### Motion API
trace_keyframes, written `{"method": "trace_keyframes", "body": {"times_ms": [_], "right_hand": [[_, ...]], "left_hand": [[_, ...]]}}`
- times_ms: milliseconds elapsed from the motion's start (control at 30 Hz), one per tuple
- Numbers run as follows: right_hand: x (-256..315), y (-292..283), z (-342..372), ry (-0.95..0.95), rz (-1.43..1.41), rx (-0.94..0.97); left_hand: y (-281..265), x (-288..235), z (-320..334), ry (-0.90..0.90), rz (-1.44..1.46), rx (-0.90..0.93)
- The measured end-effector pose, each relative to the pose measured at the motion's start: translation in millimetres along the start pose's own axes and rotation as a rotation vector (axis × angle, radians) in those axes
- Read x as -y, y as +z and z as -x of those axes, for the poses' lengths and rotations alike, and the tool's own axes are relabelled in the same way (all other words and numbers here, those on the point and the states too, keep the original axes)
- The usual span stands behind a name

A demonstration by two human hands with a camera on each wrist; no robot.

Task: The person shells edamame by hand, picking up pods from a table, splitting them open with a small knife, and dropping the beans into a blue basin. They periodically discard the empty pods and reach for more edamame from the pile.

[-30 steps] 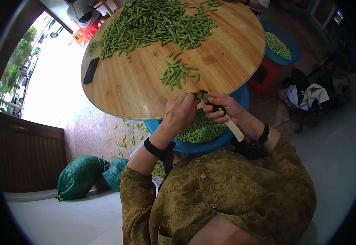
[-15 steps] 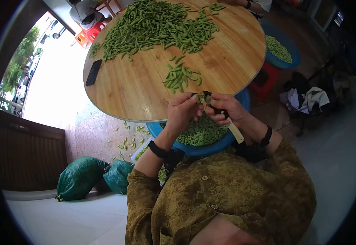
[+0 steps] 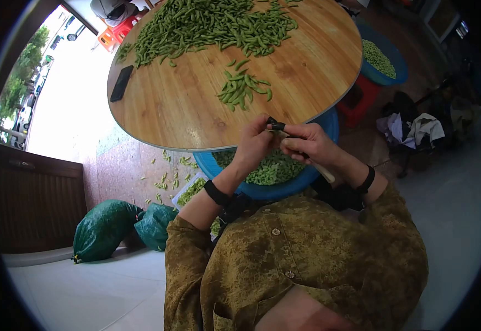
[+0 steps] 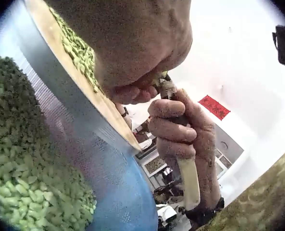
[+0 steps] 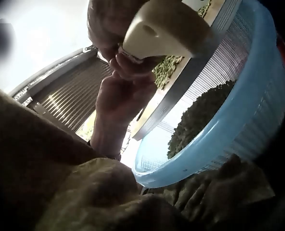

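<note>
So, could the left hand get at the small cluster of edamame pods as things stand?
Probably yes: the small cluster of edamame pods lies on the round wooden table just beyond the left hand, with nothing visible between.

Can't make out the greenish bit (image 4: pixel 163 75) between left hand (image 3: pixel 256 143) and right hand (image 3: pixel 309 144), too small; can't see the upper handle (image 4: pixel 188 180), covered by fingers (image 4: pixel 173 130), the pod pile (image 3: pixel 207 33) beyond the head view's top edge, or the tub (image 3: pixel 333 132) beneath the tabletop (image 3: pixel 174 110)

One pale handle (image 4: pixel 188 180), two sacks (image 3: pixel 103 229) (image 3: pixel 155 225)
</note>
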State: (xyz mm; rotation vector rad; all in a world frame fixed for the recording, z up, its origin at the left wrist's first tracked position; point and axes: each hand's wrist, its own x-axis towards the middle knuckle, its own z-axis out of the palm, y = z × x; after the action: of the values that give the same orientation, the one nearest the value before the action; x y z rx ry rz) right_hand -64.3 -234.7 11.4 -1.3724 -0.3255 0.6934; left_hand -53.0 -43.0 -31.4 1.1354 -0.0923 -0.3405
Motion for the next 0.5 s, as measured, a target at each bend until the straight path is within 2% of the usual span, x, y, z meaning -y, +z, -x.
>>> {"method": "trace_keyframes", "body": {"times_ms": [33, 67, 100, 167, 200, 267, 367, 500], "right_hand": [[-0.8, -4.5, 0.9, 0.002, -0.002, -0.001], [-1.2, -11.9, 1.2, 0.027, -0.125, 0.005], [-1.6, -17.2, 2.4, 0.051, -0.247, 0.012], [-1.0, -20.5, 6.6, 0.070, -0.329, 0.010], [-0.5, -21.0, 7.8, 0.087, -0.410, 0.009], [-0.4, -16.5, 7.7, 0.079, -0.411, 0.033], [-4.7, -9.5, 2.6, 0.075, -0.373, 0.087], [-6.5, 2.4, 0.2, 0.034, -0.243, 0.103]], "left_hand": [[3.4, -5.4, 4.7, -0.013, -0.094, 0.056], [6.3, -9.8, 9.2, -0.025, -0.187, 0.113], [6.1, -11.2, 13.1, -0.027, -0.185, 0.114], [5.4, -13.4, 22.4, 0.025, -0.396, 0.148], [9.8, -15.8, 28.0, 0.024, -0.397, 0.148], [18.3, -22.2, 34.8, 0.013, -0.149, 0.050], [4.2, -15.4, 29.8, 0.066, -0.166, -0.003], [-1.2, -24.6, 43.0, 0.031, -0.169, -0.097]]}}
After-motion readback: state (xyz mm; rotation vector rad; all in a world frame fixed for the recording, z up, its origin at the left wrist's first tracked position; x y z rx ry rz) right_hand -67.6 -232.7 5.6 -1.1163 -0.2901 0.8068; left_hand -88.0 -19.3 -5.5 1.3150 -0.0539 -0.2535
